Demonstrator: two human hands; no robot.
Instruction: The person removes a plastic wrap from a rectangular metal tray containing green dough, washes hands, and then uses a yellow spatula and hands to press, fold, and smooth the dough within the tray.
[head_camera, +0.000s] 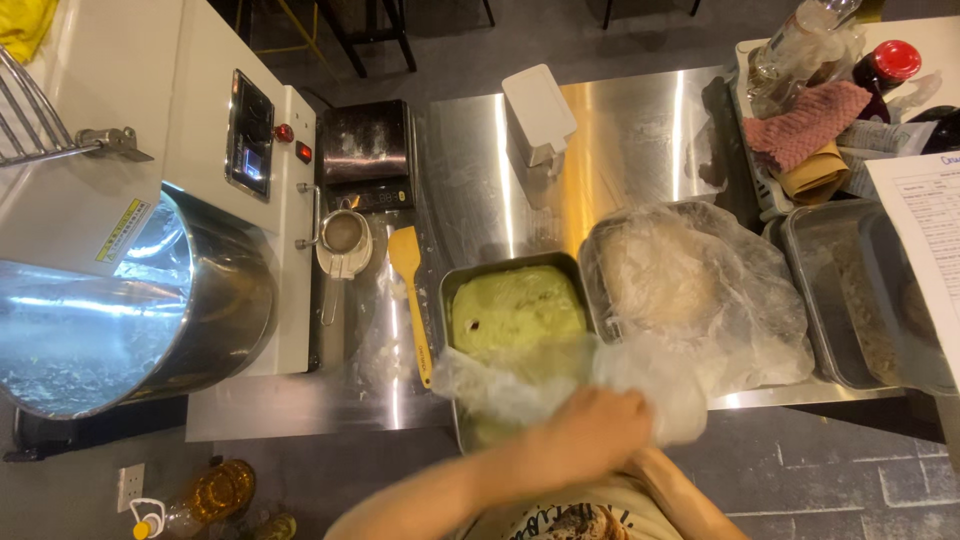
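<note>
Closest in, left hand (590, 432) down at the bottom edge, blurred, fingers curled round a bunch of clear plastic film (545, 375). Film stretched over the near end of a steel pan (452, 290) with pale green dough (515, 310) inside, just in front of the body. Right hand tucked behind the left forearm, only the forearm showing, so open or closed impossible to tell.

Now across from the left. Big shiny mixer bowl (130, 320) tipped on its side, fixed to a white mixer body (200, 120) with buttons and a small panel. Just right of that, a small sieve (343, 235) resting on a cup, dark scale (365, 155) behind it, dusted with flour. Yellow spatula (413, 300) lying on the steel table (480, 180), just beside the green pan. White lidded box (540, 112) further back. Next pan over, beige dough (655, 275) under loose crumpled plastic. Far right, another steel pan (850, 300) with crumbly remains, a sheet of paper (930, 240) overlapping it, and a tray with bottles and a pink cloth (805, 120) behind.
</note>
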